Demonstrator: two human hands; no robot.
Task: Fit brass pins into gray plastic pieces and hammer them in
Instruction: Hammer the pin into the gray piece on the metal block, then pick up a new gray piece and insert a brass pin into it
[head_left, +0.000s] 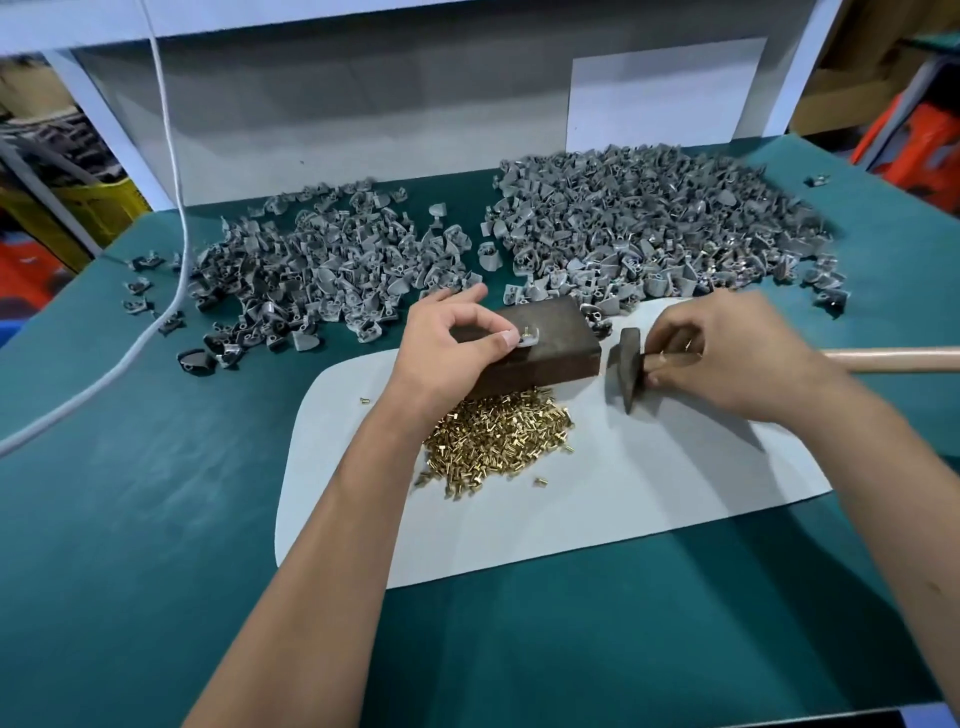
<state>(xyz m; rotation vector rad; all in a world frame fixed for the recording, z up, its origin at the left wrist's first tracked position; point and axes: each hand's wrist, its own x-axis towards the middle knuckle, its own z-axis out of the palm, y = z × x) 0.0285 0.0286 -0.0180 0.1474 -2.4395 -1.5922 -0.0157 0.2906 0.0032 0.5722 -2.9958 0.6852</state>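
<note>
Pinched between the thumb and forefinger of the left hand (451, 340), a gray plastic piece (527, 339) is held on top of a dark metal block (540, 345), with a brass pin (525, 329) standing upright in it. In the grip of the right hand (727, 358), fingers curled round the wooden handle just behind the head, a hammer (628, 366) is held; its head is seen just right of the block, its handle running off to the right. At least one small brass pin appears to be kept between the right fingers as well. A heap of loose brass pins (493, 441) lies just in front of the block, partly under the left forearm, on a pale gray mat (649, 483). Beyond the block, two large piles of gray plastic pieces are spread on the green worktop (156, 519): a left pile (322, 265) and a right pile (649, 223). A white cable (171, 156) is draped down across the left side of the worktop.
</note>
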